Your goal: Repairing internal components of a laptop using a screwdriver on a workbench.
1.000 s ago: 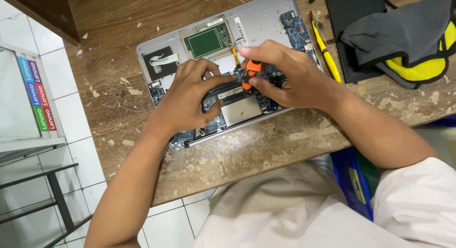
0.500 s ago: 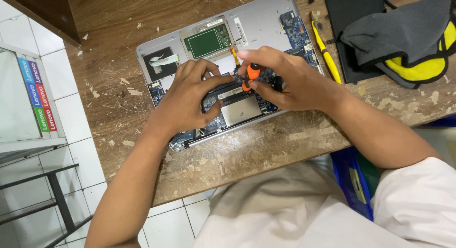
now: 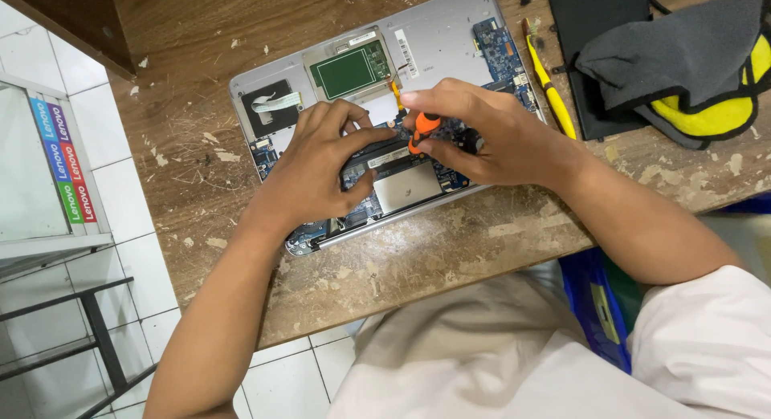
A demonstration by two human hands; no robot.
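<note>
An opened silver laptop point(image 3: 438, 46) lies bottom-up on the worn wooden table point(image 3: 450, 250), its blue circuit board and a green panel point(image 3: 350, 69) exposed. My right hand point(image 3: 490, 134) grips a small orange-handled screwdriver point(image 3: 421, 130), tip down on the board near the middle. My left hand point(image 3: 317, 170) rests on the board beside it, fingers pressing down close to the screwdriver tip. A silver metal plate point(image 3: 405, 186) sits just below both hands.
A yellow-handled tool point(image 3: 550, 86) lies right of the laptop. A grey and yellow cloth bag point(image 3: 683, 74) sits on a black pad at the far right. White tiled floor, a glass-topped stand point(image 3: 48, 186) and a blue item point(image 3: 594, 307) lie below the table edge.
Both hands stay over the middle of the laptop. The right hand has shifted slightly with the screwdriver; nothing else moved.
</note>
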